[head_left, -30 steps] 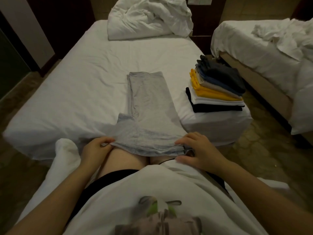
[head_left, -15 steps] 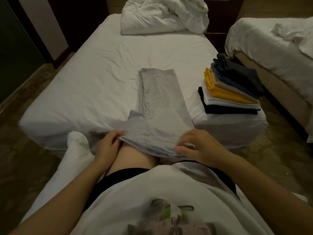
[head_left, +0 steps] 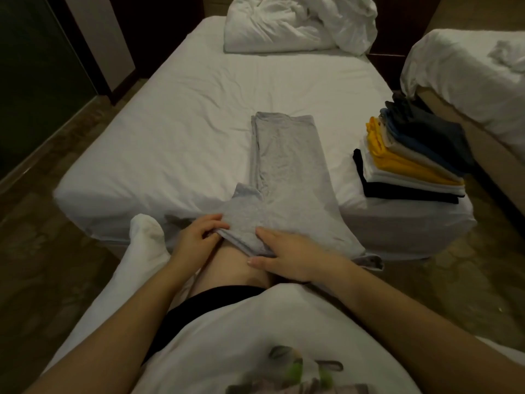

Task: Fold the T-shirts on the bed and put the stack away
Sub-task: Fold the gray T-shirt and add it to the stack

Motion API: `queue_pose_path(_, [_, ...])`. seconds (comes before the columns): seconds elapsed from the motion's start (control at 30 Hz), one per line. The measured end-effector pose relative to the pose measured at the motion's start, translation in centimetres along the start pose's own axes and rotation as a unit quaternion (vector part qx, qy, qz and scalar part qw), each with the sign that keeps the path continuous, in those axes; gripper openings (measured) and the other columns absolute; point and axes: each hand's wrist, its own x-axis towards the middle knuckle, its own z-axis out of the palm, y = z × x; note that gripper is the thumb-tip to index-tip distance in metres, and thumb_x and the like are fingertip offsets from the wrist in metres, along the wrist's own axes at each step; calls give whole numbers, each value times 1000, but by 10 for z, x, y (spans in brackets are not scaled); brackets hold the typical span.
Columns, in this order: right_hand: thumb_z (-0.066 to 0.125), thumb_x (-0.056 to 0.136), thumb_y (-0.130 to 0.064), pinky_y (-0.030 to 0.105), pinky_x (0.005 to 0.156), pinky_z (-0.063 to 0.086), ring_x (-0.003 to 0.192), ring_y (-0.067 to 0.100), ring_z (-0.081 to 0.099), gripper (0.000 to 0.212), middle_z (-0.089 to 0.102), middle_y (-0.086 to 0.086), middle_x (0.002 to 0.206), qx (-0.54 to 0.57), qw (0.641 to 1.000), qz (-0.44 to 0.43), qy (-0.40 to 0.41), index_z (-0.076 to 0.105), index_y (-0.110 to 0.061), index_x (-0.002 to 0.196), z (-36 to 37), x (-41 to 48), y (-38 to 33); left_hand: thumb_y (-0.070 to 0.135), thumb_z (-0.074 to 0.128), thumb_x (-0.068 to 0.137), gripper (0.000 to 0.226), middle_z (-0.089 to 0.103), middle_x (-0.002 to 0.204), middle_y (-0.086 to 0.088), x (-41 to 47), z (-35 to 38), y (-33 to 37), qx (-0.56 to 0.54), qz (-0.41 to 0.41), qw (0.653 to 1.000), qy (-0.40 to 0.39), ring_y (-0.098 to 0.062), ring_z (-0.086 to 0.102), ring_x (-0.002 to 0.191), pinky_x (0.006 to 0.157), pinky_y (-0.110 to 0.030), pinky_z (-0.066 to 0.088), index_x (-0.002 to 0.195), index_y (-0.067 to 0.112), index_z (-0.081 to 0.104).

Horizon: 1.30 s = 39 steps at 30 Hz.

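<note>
We log one light grey cotton T-shirt (head_left: 287, 166), folded to a long strip on the white-sheeted bed (head_left: 184, 132), with its near end draped over the edge. Left hand (head_left: 199, 237) pinches the hem corner. Right hand (head_left: 289, 257) lies on the hem; we cannot tell if it grips. One multicoloured stack of folded shirts (head_left: 412, 160), at least six, sits on the bed's right corner.

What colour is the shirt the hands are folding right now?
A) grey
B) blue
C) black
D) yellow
A: the left hand and the right hand both touch the near end of the grey shirt, which is spread on the bed, while the yellow, black and blue ones already lie in the stack off to the right.
</note>
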Motion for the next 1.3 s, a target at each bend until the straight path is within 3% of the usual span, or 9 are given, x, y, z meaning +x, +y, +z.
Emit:
queue_pose_path(0.13, [44,89,-59,27,103,32,131,21,40,74,34,4,150,9,1000,-21,-4,25,-16,146,2,-8,-6,23,49,74,31,58,126,-7,21,4,47,113,165,976,-81,-15,57,110,91,-7,34,88,13,75])
queue_pose_path(0.3, [49,91,-50,25,91,42,108,14,54,46,57,2,127,77,997,-7,8,60,-16,122,-12,-35,0,15,48,77,33,62,124,-6,30,39,83,255,368,850,-278,-23,62,94,84,-40,50,102,24,69])
queue_pose_path(0.4, [53,93,-38,24,87,43,96,12,59,31,67,1,108,97,993,-8,63,67,-17,111,-24,-47,17,4,55,73,45,58,125,-20,24,41,68,203,351,862,-305,-19,44,111,105,-9,24,118,5,60])
queue_pose_path(0.53, [56,93,-28,32,82,47,90,22,65,27,71,9,94,154,966,83,189,70,-7,100,-31,-38,46,36,40,83,49,59,111,-15,23,35,52,178,276,912,-248,-16,47,99,88,-26,39,120,11,61])
queue_pose_path(0.67, [47,97,-26,29,94,39,119,21,52,35,50,6,137,144,964,115,190,57,-16,129,-41,-20,62,29,51,89,33,59,98,-12,24,35,56,157,213,945,-192,2,46,84,78,3,26,101,5,69])
queue_pose_path(0.77, [44,98,-35,31,104,30,135,20,35,41,23,5,155,110,968,131,184,46,-27,138,-42,-2,71,20,56,91,27,54,105,-3,34,41,60,170,96,965,-173,-8,52,91,67,-8,29,114,6,60])
queue_pose_path(1.07, [53,94,-36,35,92,43,127,30,41,59,34,11,148,335,904,236,118,34,-14,145,-66,56,100,31,56,88,35,56,123,-14,56,69,69,178,-43,969,-167,-31,53,109,90,-36,42,118,12,53])
queue_pose_path(1.2, [65,85,-5,35,104,40,124,22,44,62,41,12,144,297,943,136,69,42,-23,140,-79,71,99,20,49,89,23,59,108,-14,49,63,62,43,-68,986,-146,-30,56,98,87,-37,45,109,32,51])
queue_pose_path(1.3, [58,86,7,22,88,52,115,19,53,53,53,10,132,444,881,63,151,52,-18,132,-85,80,85,9,50,90,23,61,109,-12,37,50,69,-209,-159,956,-133,-28,60,95,87,-41,50,93,30,58])
